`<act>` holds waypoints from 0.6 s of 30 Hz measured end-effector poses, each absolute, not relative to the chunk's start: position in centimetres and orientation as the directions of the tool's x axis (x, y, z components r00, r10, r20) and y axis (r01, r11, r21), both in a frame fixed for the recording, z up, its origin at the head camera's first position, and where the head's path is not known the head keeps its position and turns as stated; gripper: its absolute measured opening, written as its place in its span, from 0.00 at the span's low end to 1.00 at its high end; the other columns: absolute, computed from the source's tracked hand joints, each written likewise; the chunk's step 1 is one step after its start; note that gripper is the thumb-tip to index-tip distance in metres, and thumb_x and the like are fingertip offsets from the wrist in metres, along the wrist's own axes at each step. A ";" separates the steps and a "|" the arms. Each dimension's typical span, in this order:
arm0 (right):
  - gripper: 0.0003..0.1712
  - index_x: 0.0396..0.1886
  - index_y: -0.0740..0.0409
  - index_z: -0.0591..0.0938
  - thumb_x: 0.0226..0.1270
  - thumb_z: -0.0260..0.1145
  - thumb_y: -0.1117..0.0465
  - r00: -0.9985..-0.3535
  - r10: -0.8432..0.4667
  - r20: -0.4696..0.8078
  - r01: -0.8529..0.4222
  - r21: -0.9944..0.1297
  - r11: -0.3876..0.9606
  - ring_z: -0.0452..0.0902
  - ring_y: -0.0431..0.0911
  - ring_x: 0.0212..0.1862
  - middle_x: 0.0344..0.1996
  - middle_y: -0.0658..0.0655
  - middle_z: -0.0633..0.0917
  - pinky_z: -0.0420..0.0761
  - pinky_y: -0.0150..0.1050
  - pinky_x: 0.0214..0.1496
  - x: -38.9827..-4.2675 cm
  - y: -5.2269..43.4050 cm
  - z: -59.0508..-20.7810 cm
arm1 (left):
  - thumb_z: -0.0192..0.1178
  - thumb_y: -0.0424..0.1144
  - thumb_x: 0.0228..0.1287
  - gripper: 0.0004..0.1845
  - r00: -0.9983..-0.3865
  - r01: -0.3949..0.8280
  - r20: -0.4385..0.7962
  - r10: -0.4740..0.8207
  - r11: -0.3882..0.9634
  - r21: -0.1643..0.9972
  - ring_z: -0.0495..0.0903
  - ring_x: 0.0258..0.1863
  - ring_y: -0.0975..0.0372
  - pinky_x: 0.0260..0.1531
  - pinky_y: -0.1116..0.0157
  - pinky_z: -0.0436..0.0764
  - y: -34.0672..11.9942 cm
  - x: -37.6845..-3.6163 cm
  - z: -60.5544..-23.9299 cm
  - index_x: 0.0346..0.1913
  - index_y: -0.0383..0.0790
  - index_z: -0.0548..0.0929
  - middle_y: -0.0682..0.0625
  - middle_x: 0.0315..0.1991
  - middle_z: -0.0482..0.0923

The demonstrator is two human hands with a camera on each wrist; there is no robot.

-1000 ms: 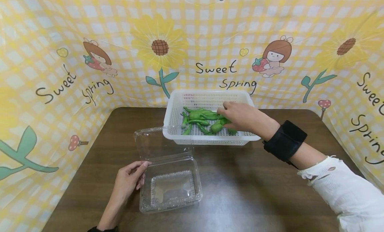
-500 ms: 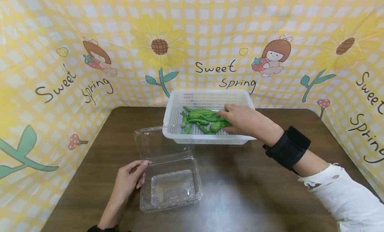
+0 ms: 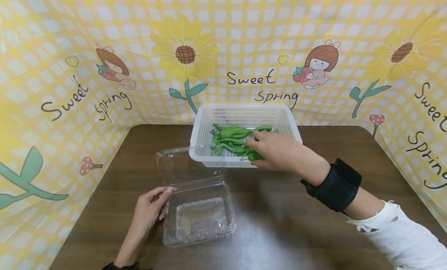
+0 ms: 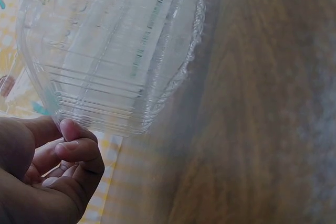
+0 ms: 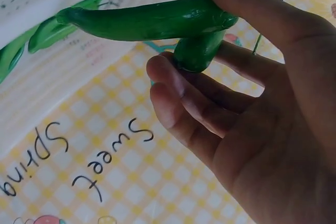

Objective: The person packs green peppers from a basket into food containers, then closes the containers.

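Observation:
My left hand [image 3: 151, 208] pinches the hinge-side edge of a clear plastic clamshell box [image 3: 228, 208], whose lid [image 3: 188, 165] stands raised at the back. In the left wrist view, thumb and forefinger grip the clear plastic rim [image 4: 37, 72]. Over the front edge of a white slotted basket [image 3: 199, 157], my right hand [image 3: 279, 149] holds green peppers. The right wrist view shows a long green pepper [image 5: 142, 22] between thumb and fingers, with a second green pepper [image 5: 197, 51] behind it. Several more green peppers [image 3: 232, 132] lie in the basket.
The brown wooden table [image 3: 279, 231] carries both containers. A yellow checked cloth [image 3: 244, 37] with printed flowers hangs around its back and sides, just behind the basket. The lid's back edge overlaps the basket's front left corner in the head view.
My right hand has moved toward the basket's front edge and come up with green peppers. Peppers it covered at the basket's right are now visible. My left hand and the box stay put.

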State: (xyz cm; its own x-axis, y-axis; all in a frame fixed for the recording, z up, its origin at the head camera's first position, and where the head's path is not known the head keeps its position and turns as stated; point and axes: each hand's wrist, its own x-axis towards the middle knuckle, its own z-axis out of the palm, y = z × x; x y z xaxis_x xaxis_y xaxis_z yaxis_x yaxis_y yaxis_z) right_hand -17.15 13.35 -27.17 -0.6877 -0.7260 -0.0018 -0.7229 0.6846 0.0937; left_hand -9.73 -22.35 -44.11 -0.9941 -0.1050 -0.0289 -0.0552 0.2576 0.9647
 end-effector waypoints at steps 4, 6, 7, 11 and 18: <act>0.29 0.61 0.56 0.77 0.65 0.71 0.48 -0.670 -0.742 0.001 -0.739 0.094 0.667 0.77 0.48 0.40 0.43 0.58 0.78 0.81 0.41 0.41 -16.6 12.9 -27.4 | 0.59 0.45 0.72 0.17 -0.993 -0.055 -0.028 -0.111 0.253 0.966 0.69 0.11 0.67 0.08 0.69 0.71 -22.3 -9.8 -44.1 0.49 0.32 0.85 0.50 0.19 0.75; 0.29 0.60 0.56 0.76 0.65 0.71 0.48 -0.664 -0.748 0.001 -0.744 0.103 0.660 0.76 0.47 0.39 0.42 0.57 0.78 0.80 0.40 0.40 -16.5 12.7 -27.4 | 0.59 0.44 0.72 0.17 -0.993 -0.059 -0.031 -0.116 0.249 0.967 0.69 0.12 0.67 0.08 0.69 0.71 -22.2 -9.8 -44.1 0.49 0.32 0.85 0.50 0.19 0.75; 0.29 0.60 0.56 0.77 0.65 0.71 0.48 -0.660 -0.751 0.004 -0.747 0.108 0.656 0.75 0.46 0.38 0.42 0.57 0.78 0.80 0.39 0.39 -16.4 12.6 -27.4 | 0.60 0.44 0.72 0.17 -0.993 -0.061 -0.033 -0.118 0.246 0.967 0.69 0.12 0.67 0.08 0.69 0.71 -22.2 -9.8 -44.0 0.49 0.32 0.85 0.50 0.19 0.75; 0.29 0.59 0.56 0.77 0.64 0.72 0.47 -0.652 -0.758 0.006 -0.752 0.128 0.647 0.74 0.46 0.37 0.40 0.56 0.77 0.78 0.39 0.38 -16.1 12.3 -27.3 | 0.60 0.45 0.72 0.18 -0.992 -0.072 -0.043 -0.121 0.242 0.968 0.69 0.12 0.67 0.08 0.69 0.71 -22.2 -9.8 -44.0 0.50 0.32 0.85 0.50 0.19 0.75; 0.29 0.58 0.56 0.78 0.63 0.72 0.46 -0.635 -0.772 0.021 -0.763 0.139 0.631 0.75 0.45 0.37 0.39 0.55 0.78 0.79 0.38 0.39 -15.6 11.7 -27.2 | 0.60 0.45 0.72 0.17 -0.992 -0.071 -0.042 -0.119 0.254 0.965 0.70 0.12 0.67 0.08 0.68 0.71 -22.3 -9.7 -44.0 0.49 0.33 0.85 0.50 0.19 0.75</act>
State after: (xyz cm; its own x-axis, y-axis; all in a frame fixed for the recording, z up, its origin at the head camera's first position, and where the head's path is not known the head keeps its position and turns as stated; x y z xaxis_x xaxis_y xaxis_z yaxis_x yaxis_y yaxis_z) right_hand -15.60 11.65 -27.17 -0.6351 -0.7721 0.0206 -0.7630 0.6313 0.1391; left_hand -9.69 -22.30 -44.04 -0.9920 -0.1191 -0.0419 -0.0712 0.2541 0.9646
